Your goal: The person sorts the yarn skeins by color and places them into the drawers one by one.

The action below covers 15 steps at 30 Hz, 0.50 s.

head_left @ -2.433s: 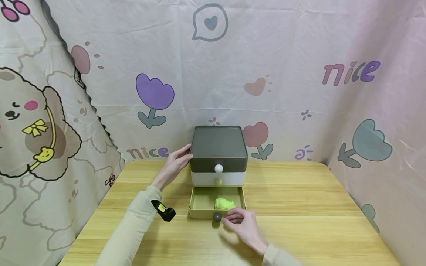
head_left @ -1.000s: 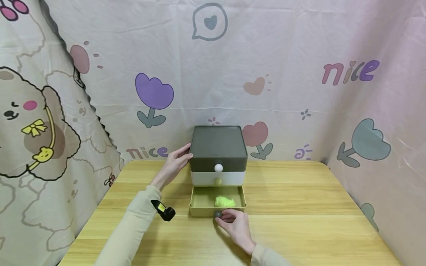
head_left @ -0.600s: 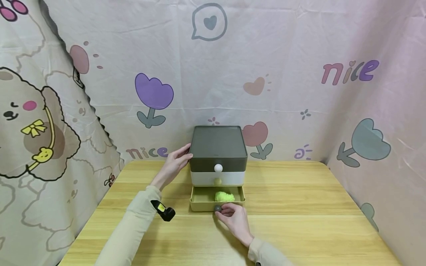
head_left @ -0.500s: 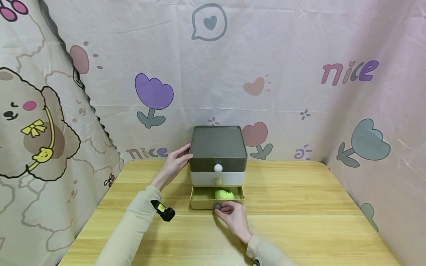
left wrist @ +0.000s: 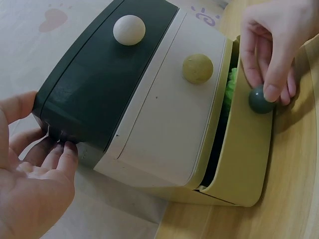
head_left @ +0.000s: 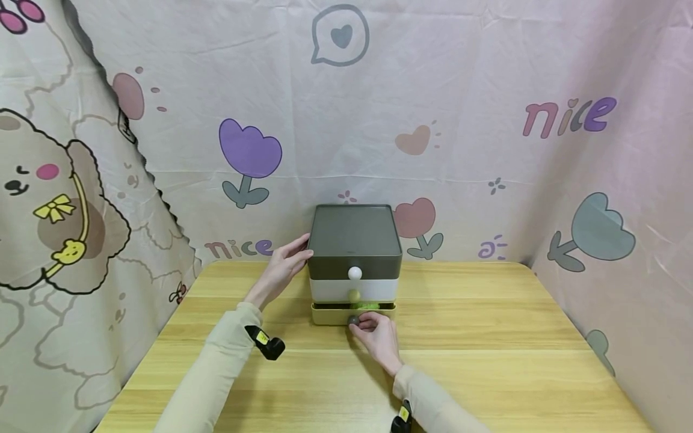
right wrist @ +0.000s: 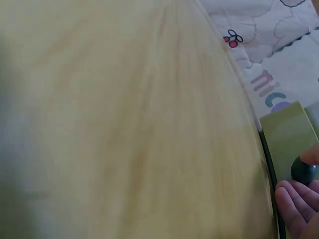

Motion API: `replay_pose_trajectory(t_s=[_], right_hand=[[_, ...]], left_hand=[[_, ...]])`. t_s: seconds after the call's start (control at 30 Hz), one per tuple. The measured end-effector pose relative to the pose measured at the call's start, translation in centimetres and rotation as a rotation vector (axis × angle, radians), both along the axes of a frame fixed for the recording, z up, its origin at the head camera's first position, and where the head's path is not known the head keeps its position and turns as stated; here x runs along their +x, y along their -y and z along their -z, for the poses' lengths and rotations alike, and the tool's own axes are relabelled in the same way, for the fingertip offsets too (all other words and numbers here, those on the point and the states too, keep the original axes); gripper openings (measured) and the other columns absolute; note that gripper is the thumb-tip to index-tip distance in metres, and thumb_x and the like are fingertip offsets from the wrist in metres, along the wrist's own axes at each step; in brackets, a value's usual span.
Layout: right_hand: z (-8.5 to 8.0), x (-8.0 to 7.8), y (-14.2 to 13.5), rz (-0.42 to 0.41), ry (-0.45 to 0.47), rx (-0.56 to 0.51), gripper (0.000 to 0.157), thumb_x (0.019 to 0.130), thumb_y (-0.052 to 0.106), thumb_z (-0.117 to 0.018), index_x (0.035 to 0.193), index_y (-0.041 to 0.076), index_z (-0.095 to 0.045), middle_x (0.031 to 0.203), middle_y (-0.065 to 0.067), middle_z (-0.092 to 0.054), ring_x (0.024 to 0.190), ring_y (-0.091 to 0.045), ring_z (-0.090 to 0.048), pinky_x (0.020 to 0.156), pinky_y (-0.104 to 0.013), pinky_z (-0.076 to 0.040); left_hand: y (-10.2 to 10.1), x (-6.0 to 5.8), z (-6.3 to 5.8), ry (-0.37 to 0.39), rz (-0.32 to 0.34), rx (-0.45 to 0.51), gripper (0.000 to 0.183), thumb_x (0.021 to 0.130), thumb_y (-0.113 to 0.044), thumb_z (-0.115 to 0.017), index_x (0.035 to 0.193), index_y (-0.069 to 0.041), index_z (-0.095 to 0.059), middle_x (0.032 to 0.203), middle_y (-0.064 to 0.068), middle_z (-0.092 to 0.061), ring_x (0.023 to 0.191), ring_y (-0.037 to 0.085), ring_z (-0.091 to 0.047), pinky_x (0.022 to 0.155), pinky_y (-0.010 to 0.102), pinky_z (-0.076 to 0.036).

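A small three-tier drawer cabinet (head_left: 355, 231) stands on the table, with a dark green top tier, a white middle and an olive bottom drawer (head_left: 327, 316). My right hand (head_left: 379, 338) pinches that drawer's round dark green knob (left wrist: 260, 99) between thumb and fingers. The drawer sticks out only a little, leaving a narrow dark gap under the white tier. Through the gap shows bright green fluffy yarn (head_left: 366, 306), mostly hidden. My left hand (head_left: 283, 267) rests its fingertips on the top tier's left side, seen close up in the left wrist view.
The top drawer carries a white knob (head_left: 354, 273) and the middle one an olive knob (left wrist: 197, 68). All stands on a wooden table (head_left: 487, 349). Behind hangs a printed cloth (head_left: 346, 120) close to the cabinet's back.
My right hand has taken hold of the bottom drawer's knob and pushed the drawer inward, away from me. The yarn has gone in with it. My left hand has stayed in place.
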State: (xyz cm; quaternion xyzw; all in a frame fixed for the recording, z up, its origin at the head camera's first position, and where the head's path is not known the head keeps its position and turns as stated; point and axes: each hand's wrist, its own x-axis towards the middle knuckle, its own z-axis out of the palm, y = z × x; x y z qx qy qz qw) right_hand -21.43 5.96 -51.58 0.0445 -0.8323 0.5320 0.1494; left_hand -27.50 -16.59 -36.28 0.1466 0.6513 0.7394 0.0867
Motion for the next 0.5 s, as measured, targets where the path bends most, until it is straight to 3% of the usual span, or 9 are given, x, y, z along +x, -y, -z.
replay_pose_trajectory(t_s=[0.5], right_hand=[[0.0, -1.6, -0.1, 0.008, -0.004, -0.024, 0.02, 0.068, 0.021, -0.075, 0.08, 0.008, -0.066, 0.068, -0.004, -0.069, 0.058, -0.007, -0.064, 0.054, -0.015, -0.051]], left_hand=[[0.0, 0.1, -0.1, -0.004, 0.008, 0.002, 0.061, 0.088, -0.017, -0.055, 0.141, -0.011, -0.025, 0.152, 0.003, -0.009, 0.138, 0.015, -0.012, 0.114, 0.036, -0.015]])
